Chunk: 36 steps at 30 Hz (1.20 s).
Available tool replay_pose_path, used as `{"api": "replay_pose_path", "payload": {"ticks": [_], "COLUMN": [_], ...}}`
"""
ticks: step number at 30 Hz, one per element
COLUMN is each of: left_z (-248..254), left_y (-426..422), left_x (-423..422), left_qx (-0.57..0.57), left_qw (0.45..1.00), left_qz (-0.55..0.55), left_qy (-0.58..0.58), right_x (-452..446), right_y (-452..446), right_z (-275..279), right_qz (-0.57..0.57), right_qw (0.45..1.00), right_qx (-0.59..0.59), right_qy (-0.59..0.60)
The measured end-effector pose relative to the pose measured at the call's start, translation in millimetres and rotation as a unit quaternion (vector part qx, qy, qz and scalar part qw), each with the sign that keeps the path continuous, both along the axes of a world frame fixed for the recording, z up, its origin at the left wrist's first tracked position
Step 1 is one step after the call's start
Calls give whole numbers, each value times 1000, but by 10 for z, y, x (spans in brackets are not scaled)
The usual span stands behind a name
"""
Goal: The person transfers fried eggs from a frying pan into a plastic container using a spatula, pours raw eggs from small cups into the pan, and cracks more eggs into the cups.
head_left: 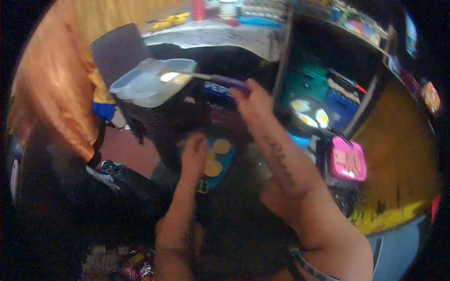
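On the far desk (187, 38), draped with a pale cloth (220, 38), a yellow item (168, 21), a red bottle (198, 9) and a jar (228, 9) are seen, and a panel marked "PEPS" (214, 88) is seen below. The left side is filled by a shiny orange curtain (61, 75), beside which a yellow-and-blue cloth (102, 104) is hung above a patch of reddish floor (125, 149). Small items, too blurred to be told, are crowded on the upper right shelf (328, 21), and wrappers (136, 268) are heaped at the lower left.

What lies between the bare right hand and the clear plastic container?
The metal shaft of a purple-handled utensil, reaching from the right hand to the container, in the head view.
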<state>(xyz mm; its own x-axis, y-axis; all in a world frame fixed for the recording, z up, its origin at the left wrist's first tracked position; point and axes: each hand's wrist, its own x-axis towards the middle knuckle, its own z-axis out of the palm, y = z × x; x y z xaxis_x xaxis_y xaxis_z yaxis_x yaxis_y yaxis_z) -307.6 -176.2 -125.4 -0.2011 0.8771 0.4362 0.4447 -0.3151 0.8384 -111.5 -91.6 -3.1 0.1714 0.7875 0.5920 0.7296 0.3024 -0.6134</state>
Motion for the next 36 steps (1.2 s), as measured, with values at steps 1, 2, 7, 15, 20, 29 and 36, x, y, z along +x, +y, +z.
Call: {"api": "replay_pose_path", "payload": {"ticks": [1,2,7,15,20,29,36], "left_z": [271,511,717,893,842,849,602], "left_y": [-37,-78,-6,-411,-350,-14,625], "left_x": [198,399,914,1454,1399,2030,2530], "left_qx": [5,12,34,-110,4,-56,87], "left_qw": [997,989,986,951,997,952,899], "left_qz": [-26,-44,-130,-100,-41,-139,-205], "left_qy": [-70,-139,-99,-272,59,268,376], "right_x": [-56,-52,141,929,1203,1017,900], "right_y": [-325,-533,-820,-1209,-848,-259,1], "right_z": [-7,-46,-758,-1053,-1230,-1732,-2107], "right_qz": [59,108,236,252,243,230,299], "right_qw": [985,955,864,779,869,900,903], "right_qx": [-20,-38,-32,-211,-277,-357,-290], "right_qy": [159,275,442,534,330,-103,-102]}}
